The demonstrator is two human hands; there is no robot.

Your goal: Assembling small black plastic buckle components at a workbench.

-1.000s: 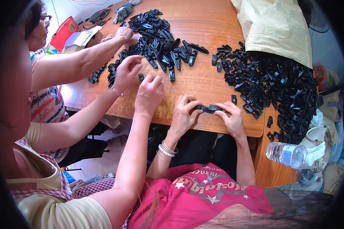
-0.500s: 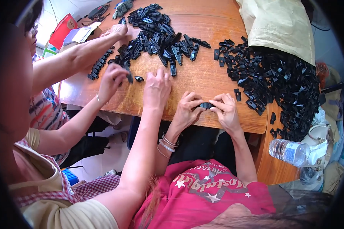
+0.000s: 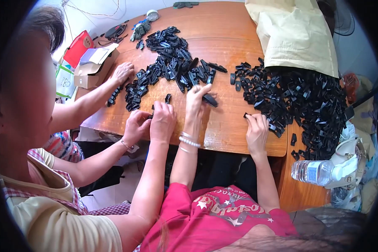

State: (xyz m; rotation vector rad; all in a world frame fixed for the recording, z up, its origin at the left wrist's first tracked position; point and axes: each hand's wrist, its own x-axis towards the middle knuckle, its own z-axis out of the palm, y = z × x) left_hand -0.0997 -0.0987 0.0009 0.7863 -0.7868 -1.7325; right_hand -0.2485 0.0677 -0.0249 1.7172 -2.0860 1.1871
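Head view: wooden desk [image 3: 222,130] strewn with small black plastic parts. One heap [image 3: 176,67] lies at 12 o'clock from the hands, and a larger heap [image 3: 306,101] spills from a tan sack [image 3: 294,33] at 2 o'clock.

The left hand [image 3: 196,101], a bead bracelet on its wrist, reaches up the desk. Its fingers are splayed and the tips rest on a single black part [image 3: 210,100] just below the near heap, so its grip reads as released, touching rather than clasping.

The right hand [image 3: 256,130] sits at the 9 o'clock edge of the big heap, fingertips curled over a small piece [image 3: 246,114]. Whether that grip has closed on it I cannot tell.

Co-workers' hands [image 3: 161,122] crowd in at 9 o'clock from the left hand, one touching the desk edge, another farther out at 10 o'clock by a cardboard box [image 3: 94,69]. A water bottle [image 3: 315,171] lies off the desk at 4 o'clock.

By my reading, the step is one part being set off by the left hand while the right fetches a fresh one. The next move calls for a clean pinch on one piece alone, without dragging its neighbours, and for keeping clear of the co-worker's hand close by.
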